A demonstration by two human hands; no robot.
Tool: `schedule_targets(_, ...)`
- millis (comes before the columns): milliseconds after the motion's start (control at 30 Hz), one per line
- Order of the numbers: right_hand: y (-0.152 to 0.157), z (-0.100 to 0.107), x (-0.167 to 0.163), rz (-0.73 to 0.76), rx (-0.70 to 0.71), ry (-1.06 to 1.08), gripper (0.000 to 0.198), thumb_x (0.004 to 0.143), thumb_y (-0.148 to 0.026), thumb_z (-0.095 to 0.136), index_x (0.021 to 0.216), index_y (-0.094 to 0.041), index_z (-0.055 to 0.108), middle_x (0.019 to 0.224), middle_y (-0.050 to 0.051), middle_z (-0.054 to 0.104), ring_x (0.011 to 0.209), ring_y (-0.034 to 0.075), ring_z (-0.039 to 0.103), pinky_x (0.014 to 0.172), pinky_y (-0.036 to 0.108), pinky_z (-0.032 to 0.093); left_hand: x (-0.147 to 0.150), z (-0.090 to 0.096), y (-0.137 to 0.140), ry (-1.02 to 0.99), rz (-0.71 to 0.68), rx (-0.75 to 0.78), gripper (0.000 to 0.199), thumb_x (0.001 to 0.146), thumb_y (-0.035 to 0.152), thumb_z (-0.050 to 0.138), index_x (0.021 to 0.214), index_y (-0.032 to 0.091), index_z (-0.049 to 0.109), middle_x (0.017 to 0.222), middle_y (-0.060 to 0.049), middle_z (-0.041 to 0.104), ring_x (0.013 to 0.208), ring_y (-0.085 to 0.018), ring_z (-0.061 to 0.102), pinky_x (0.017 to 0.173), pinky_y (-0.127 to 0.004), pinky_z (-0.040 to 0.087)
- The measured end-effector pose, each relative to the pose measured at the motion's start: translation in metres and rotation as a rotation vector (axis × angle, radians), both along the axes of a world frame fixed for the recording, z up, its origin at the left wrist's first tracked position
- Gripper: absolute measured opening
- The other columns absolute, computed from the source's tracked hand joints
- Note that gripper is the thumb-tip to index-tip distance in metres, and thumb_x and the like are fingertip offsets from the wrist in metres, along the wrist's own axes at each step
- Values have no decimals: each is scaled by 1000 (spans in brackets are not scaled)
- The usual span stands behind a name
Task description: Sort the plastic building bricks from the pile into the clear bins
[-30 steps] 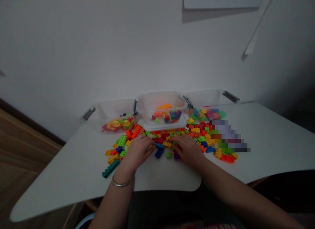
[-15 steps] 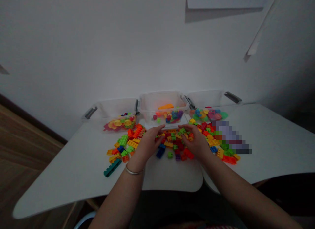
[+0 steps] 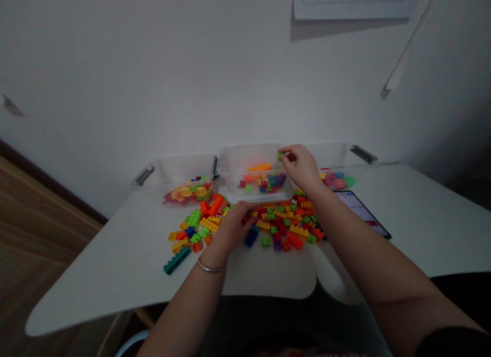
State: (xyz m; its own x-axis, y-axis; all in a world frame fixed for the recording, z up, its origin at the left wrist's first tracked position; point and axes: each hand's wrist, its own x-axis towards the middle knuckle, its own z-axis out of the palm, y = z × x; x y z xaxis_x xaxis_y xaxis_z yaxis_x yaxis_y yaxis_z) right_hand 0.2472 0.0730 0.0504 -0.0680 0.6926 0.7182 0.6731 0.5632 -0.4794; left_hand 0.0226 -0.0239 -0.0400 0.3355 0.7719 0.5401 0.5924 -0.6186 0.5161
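My right hand (image 3: 301,168) is raised over the right rim of the middle clear plastic box (image 3: 245,148), pinching a small green toy brick (image 3: 280,156) between thumb and fingertips. My left hand (image 3: 235,224) is low at the left part of the brick pile, fingers curved and thumb apart from them. It is beside a dark blue brick (image 3: 251,236), and I see nothing held in it. Loose bricks in several colours, such as a yellow brick (image 3: 299,231), cover the table around it. In the middle box lie an orange block (image 3: 260,167) and several small coloured bricks.
A left clear box (image 3: 184,165) holds yellow and red pieces. The right clear box (image 3: 333,151) is partly hidden by my right hand. A phone (image 3: 362,213) lies beside my right forearm. A long teal brick (image 3: 177,260) lies front left on the white table (image 3: 134,265).
My right hand has risen from the pile to the middle box's rim, now with a green brick in its fingers. My left hand has stayed low with its fingers closer together.
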Motion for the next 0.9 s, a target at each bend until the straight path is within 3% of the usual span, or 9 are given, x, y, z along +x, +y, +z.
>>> schedule_targets(133,7,2,-13,-54,-208,-313,27,90,-23,48,99,-19,74,93,9,74,87,23,66,84,38,49,0,0,-1,36,-35,12,15,89,15,58,99,20,67,100,-5,68,94,-17,65,85,-31,55)
schedule_targets(233,4,1,-18,-116,-230,-483,34,94,-25,42,96,-19,75,93,9,75,92,26,66,87,41,46,-1,1,-1,64,-33,22,15,88,16,59,99,21,67,99,-5,69,94,-17,65,84,-31,54)
schedule_targets(367,2,1,-17,-123,-215,-546,40,97,-29,37,93,-17,75,93,12,75,91,26,66,86,41,45,-2,1,1,83,-2,37,16,88,17,61,102,20,68,98,-5,71,95,-18,66,86,-34,54)
schedule_targets(567,-8,-4,-10,16,-84,-361,30,94,-27,45,99,-19,73,101,9,74,98,25,64,92,40,45,0,2,0,26,88,-13,23,84,17,65,107,20,68,96,-6,74,93,-21,68,86,-38,54)
schedule_targets(733,-47,-11,-15,134,114,-108,23,90,-25,49,99,-22,70,99,6,73,96,23,64,91,39,48,2,7,-5,-55,84,-44,20,87,19,63,106,20,67,96,-5,74,93,-19,68,86,-37,55)
schedule_targets(900,-85,-39,-23,270,96,-73,19,89,-21,51,99,-22,67,98,6,73,93,22,64,86,38,50,3,7,-5,-112,60,-55,21,85,17,64,106,19,66,97,-5,73,92,-18,68,85,-35,56)
